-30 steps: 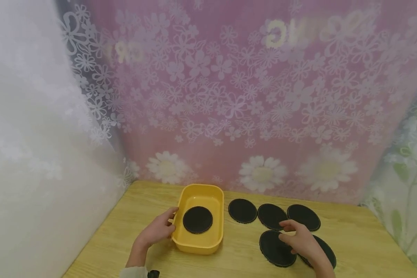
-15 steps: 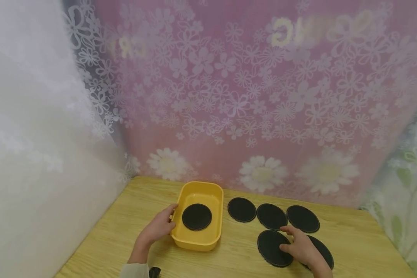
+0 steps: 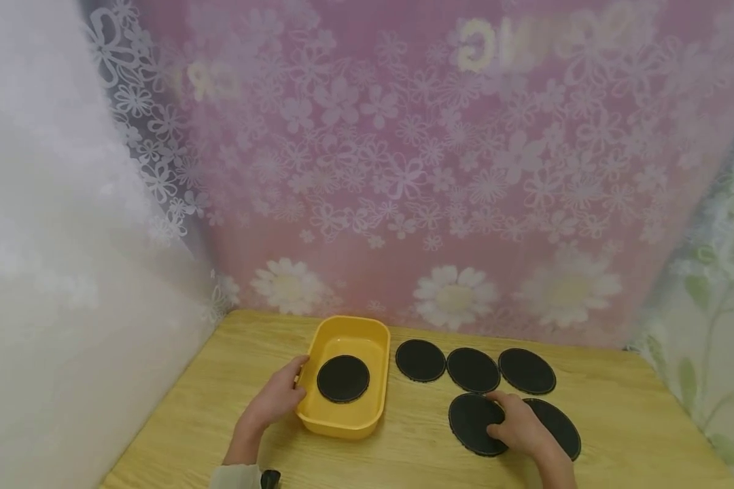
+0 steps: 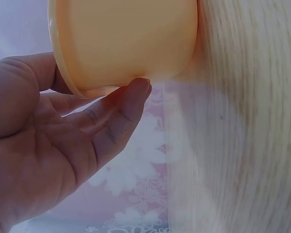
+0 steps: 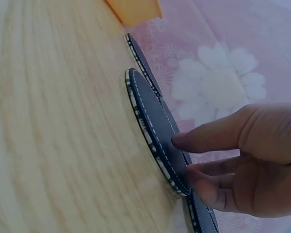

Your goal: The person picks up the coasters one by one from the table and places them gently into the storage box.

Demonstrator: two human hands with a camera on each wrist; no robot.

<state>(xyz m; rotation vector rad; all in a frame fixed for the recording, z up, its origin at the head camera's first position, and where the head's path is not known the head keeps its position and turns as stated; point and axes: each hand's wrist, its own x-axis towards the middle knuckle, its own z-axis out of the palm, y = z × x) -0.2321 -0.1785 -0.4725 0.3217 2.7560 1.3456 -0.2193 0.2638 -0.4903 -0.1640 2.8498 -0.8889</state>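
My left hand [image 3: 276, 399] holds the left rim of a yellow plastic tub [image 3: 343, 428], its thumb and fingers on either side of the wall in the left wrist view. Flat inside the tub lies one round black coaster [image 3: 343, 379]. At the right, my right hand [image 3: 522, 426] grips the right side of another black coaster [image 3: 469, 424], whose stitched rim and patterned edge show in the right wrist view [image 5: 157, 128]. That coaster is still at table level. Just beyond the right hand lies a further coaster [image 3: 559, 428], partly covered by it.
A row of black coasters, left [image 3: 420, 360], middle [image 3: 474, 370] and right [image 3: 527, 371], lies along the back of the wooden table [image 3: 416, 462]. Behind stands a pink flowered curtain [image 3: 367, 204]; a pale wall [image 3: 85, 305] borders the left side.
My right hand has come down onto the front coaster and closed in on its right side. The left hand keeps its place on the tub. The head view has shifted slightly.
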